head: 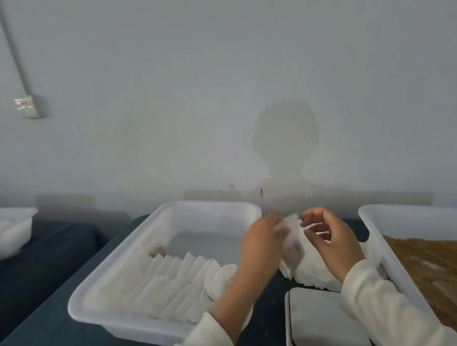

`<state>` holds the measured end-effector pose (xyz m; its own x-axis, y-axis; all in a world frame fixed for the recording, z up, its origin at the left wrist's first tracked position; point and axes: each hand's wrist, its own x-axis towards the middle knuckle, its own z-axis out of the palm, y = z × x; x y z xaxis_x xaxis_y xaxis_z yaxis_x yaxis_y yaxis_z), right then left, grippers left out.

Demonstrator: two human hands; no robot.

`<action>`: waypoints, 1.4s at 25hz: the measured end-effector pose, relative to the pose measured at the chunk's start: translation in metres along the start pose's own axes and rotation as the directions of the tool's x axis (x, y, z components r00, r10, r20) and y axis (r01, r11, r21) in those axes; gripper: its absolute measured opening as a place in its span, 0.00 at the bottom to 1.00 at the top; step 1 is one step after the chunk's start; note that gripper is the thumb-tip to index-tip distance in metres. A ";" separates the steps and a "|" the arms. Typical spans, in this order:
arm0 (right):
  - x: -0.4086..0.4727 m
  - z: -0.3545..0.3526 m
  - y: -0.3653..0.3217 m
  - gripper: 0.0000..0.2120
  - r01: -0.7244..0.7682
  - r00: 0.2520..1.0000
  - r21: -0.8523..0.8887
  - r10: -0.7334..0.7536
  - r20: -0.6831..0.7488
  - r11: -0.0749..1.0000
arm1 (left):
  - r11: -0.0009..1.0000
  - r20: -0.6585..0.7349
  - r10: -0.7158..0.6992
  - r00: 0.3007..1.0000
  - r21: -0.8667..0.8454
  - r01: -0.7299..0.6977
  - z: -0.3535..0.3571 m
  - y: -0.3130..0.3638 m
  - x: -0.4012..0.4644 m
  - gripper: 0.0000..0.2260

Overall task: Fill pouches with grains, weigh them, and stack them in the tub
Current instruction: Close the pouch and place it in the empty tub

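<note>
Both hands hold one white pouch [291, 239] in the air between them, above the gap between the tub [125, 269] and the grain tray [379, 242]. The left hand [262, 242] pinches its left edge; the right hand [331, 235] has its fingers [310, 218] curled on the top right edge. Filled pouches [176, 283] lie in overlapping rows in the tub, and the scale [317, 320] sits on the desk [56, 342] below.
</note>
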<state>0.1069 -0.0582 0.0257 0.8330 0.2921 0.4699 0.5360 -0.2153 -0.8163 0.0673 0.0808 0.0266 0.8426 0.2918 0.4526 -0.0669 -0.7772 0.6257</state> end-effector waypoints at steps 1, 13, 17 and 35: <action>0.001 0.005 -0.004 0.12 0.004 1.000 0.030 -0.005 0.022 1.000 | 0.999 -0.004 -0.052 0.999 -0.015 0.051 -0.018 -0.012 0.012 0.01; -0.010 0.057 0.018 0.14 0.050 0.905 -0.142 0.015 0.425 0.989 | 0.818 -0.151 -0.511 0.846 0.218 0.533 -0.118 -0.221 0.070 0.15; -0.001 0.076 0.018 0.13 0.085 0.875 -0.179 0.013 0.483 0.980 | 0.778 -0.125 -0.528 0.840 0.325 0.538 -0.114 -0.243 0.065 0.15; 0.021 0.069 0.027 0.14 -0.059 0.926 -0.093 0.089 0.367 0.994 | 0.917 -0.075 -0.190 0.979 0.342 0.204 -0.083 -0.135 0.070 0.08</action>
<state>0.1293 0.0065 -0.0099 0.7685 0.5935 0.2388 0.4966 -0.3180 -0.8076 0.0912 0.2524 0.0271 0.7976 0.4751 0.3715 0.2936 -0.8440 0.4489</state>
